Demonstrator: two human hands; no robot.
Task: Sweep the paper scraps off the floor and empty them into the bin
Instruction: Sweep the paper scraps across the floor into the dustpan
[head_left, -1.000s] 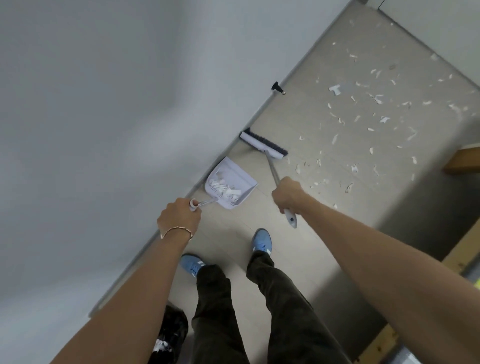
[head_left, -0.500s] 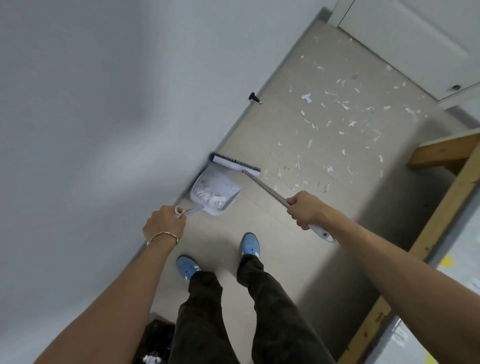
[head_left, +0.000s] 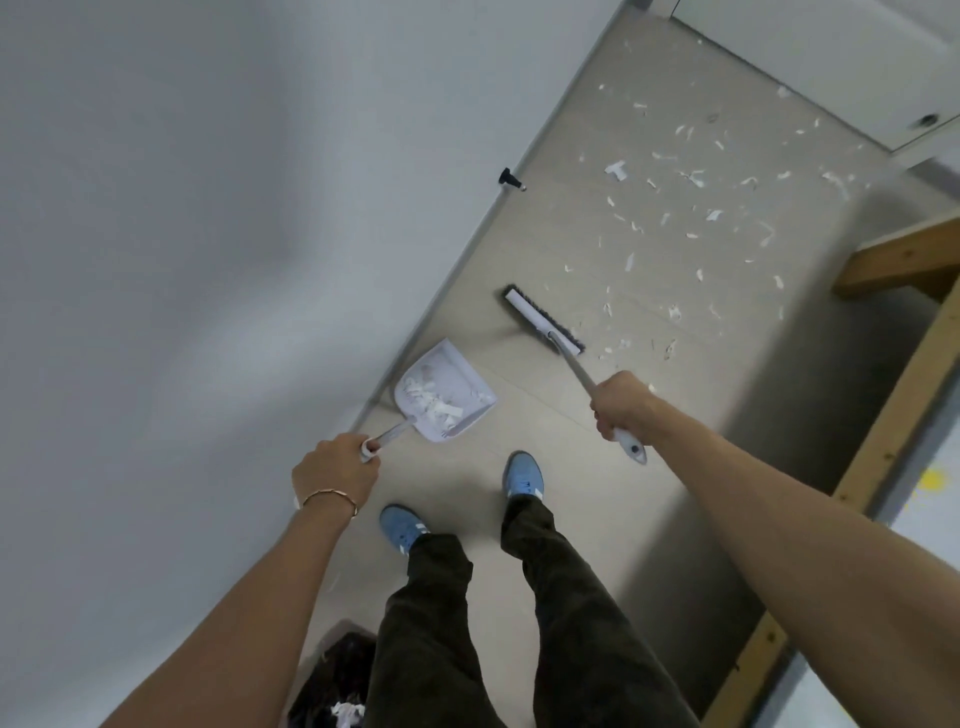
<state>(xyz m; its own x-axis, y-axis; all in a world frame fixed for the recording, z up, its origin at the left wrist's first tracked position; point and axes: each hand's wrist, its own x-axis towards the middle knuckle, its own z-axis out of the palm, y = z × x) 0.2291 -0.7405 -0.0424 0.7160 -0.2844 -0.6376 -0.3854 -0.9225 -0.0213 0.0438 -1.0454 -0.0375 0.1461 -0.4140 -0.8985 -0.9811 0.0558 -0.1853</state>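
Scraps (head_left: 691, 176) are the concern, and most are scattered over the floor (head_left: 597, 467) beyond the brush head, toward the door (head_left: 831, 67); a smaller lot is already lying in the dustpan (head_left: 444, 397).

The dustpan's handle is gripped by the left hand (head_left: 335, 470), fingers curled round its end, so that the pan is kept low and near the wall (head_left: 182, 260) with its open lip turned toward the brush, ready to receive a stroke. Whether the lip is touching the floor cannot be told from this angle.

The brush (head_left: 543, 327) is held by the right hand (head_left: 621, 402), wrapped round the handle just above its end; the head is placed beyond the dustpan, at the near edge of the scatter, presumably so the scraps can be drawn back.

A bin (head_left: 337, 686) lined in black, with some paper inside, is seen behind the dustpan, by the left leg. A doorstop (head_left: 511, 179) is fixed at the wall's foot beyond the dustpan, and a wooden frame (head_left: 904, 332) stands to the brush's right; scraps beside either may be awkward to reach.
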